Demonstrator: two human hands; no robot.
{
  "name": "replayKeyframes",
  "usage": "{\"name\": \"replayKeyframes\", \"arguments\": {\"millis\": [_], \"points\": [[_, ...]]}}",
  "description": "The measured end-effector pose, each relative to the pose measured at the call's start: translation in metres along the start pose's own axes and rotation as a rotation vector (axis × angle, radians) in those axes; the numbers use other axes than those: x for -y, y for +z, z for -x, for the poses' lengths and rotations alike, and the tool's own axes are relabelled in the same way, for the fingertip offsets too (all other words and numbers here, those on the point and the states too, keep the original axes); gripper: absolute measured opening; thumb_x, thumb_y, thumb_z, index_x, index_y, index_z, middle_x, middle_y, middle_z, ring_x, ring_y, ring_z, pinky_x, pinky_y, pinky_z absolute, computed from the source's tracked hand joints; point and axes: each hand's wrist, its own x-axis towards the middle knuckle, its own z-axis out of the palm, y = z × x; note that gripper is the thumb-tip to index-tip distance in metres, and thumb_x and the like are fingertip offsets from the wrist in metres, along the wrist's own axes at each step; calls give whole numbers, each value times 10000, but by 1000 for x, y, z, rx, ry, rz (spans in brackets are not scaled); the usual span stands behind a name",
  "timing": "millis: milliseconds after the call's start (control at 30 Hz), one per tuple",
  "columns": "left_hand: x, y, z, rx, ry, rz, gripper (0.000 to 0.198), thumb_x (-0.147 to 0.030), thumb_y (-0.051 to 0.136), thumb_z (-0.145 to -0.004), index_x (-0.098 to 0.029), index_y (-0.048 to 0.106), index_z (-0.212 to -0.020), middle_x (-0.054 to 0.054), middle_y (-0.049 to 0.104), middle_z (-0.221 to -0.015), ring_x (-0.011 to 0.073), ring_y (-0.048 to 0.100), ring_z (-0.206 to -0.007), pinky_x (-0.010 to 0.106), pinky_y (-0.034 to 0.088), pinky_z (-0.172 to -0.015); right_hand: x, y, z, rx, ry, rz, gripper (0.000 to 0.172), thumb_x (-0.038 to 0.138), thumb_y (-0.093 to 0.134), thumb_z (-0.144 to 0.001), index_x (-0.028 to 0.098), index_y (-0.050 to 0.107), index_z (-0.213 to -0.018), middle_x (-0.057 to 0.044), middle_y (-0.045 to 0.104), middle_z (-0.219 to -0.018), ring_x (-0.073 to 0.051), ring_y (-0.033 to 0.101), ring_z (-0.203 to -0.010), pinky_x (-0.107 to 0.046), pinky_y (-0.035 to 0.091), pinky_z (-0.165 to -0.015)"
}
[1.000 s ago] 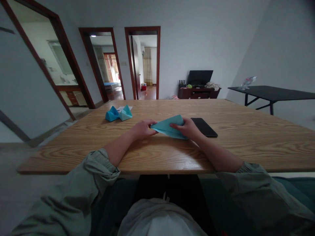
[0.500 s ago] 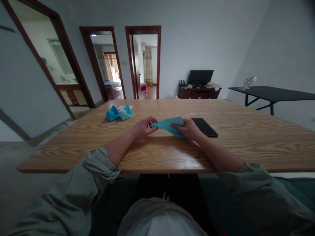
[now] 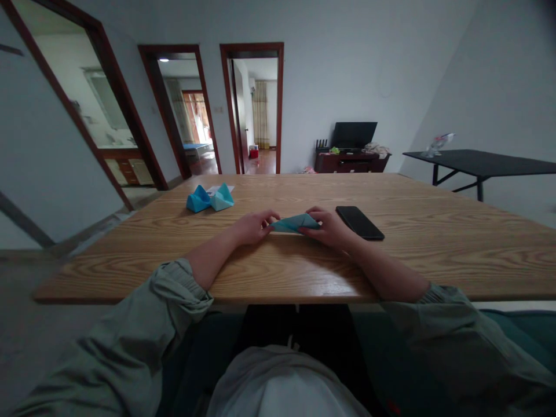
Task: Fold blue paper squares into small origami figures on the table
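Fingertips on both sides are curled in, pinching a light blue folded paper sheet (image 3: 293, 223): left hand (image 3: 252, 227) at its left tip, right hand (image 3: 330, 227) on its right end. It's flat mid-frame on the wooden table (image 3: 434, 243). Looks only part-folded. Two finished blue paper shapes (image 3: 210, 198) sit up left, and there's a black phone (image 3: 359, 222) just right.

Forearms forward, converging; left hand (image 3: 252, 227), right hand (image 3: 330, 227) low, close together, fingertips pinched.
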Motion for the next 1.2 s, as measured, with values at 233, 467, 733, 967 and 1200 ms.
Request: {"name": "replayKeyframes", "arguments": {"millis": [233, 467, 733, 967, 1200], "points": [[14, -2, 2, 35, -25, -83, 261, -235, 525, -813, -230, 588, -1066, 10, 665, -914, 137, 593, -750, 244, 462, -678, -16, -19, 6, 233, 213, -5, 321, 394, 662, -732, 179, 688, -970, -74, 655, -971, -218, 588, -903, -329, 443, -817], [20, -3, 1, 44, -27, -81, 251, -212, 516, -794, -226, 586, -1034, 7, 664, -909, 134, 595, -756, 233, 460, -666, -23, -25, 11, 312, 344, 35, 497, 469, 708, -673, 187, 667, -1081, -64, 663, -932, -189, 597, -766, -294, 454, -731], [23, -3, 1, 48, -44, -53, 248, -179, 504, -771, -217, 574, -1006, 6, 659, -901, 130, 594, -744, 233, 461, -654, -26, -29, 11, 311, 342, -45, 422, 378, 628, -739, 161, 636, -1101, -68, 646, -875, -188, 588, -776, -289, 447, -721], [19, -4, 2, 59, -60, -66, 241, -191, 506, -769, -212, 571, -1001, 6, 658, -894, 130, 591, -746, 234, 459, -665, -29, -31, 12, 278, 335, -144, 327, 282, 562, -749, 177, 613, -1055, -44, 626, -826, -167, 564, -732, -273, 435, -673], [18, -5, 3, 56, -59, -59, 233, -199, 499, -784, -216, 571, -1005, 3, 659, -900, 126, 590, -744, 229, 456, -659, -38, -26, 12, 212, 360, -273, 162, 253, 544, -706, 205, 523, -859, -2, 617, -777, -142, 537, -675, -258, 421, -638]]}}
